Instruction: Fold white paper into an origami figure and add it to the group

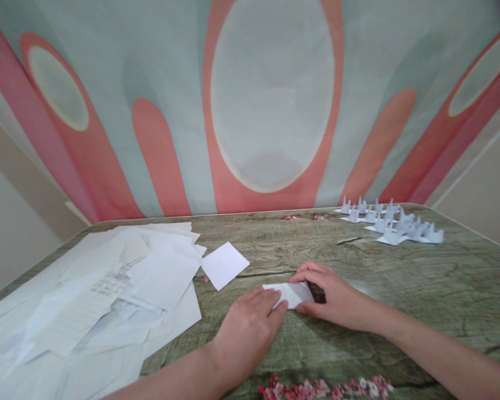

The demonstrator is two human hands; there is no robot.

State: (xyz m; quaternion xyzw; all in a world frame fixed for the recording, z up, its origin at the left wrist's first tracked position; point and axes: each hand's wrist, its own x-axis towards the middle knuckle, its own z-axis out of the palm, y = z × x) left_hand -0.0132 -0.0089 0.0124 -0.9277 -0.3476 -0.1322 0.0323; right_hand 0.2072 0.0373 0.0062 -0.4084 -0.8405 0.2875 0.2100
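A small folded piece of white paper lies on the table before me, its long side running left to right. My left hand holds its left end against the tabletop, with fingers and thumb close together over it. At the other end, the thumb and curled fingers of my right hand grip the paper by its right edge. A square white sheet rests flat, turned to a diamond, just beyond my left hand and apart from it.
A large loose heap of white papers, some printed, covers the left side of the wood-patterned table. Several folded white paper cranes stand in rows at the back right. Behind the table hangs a grey and coral patterned backdrop.
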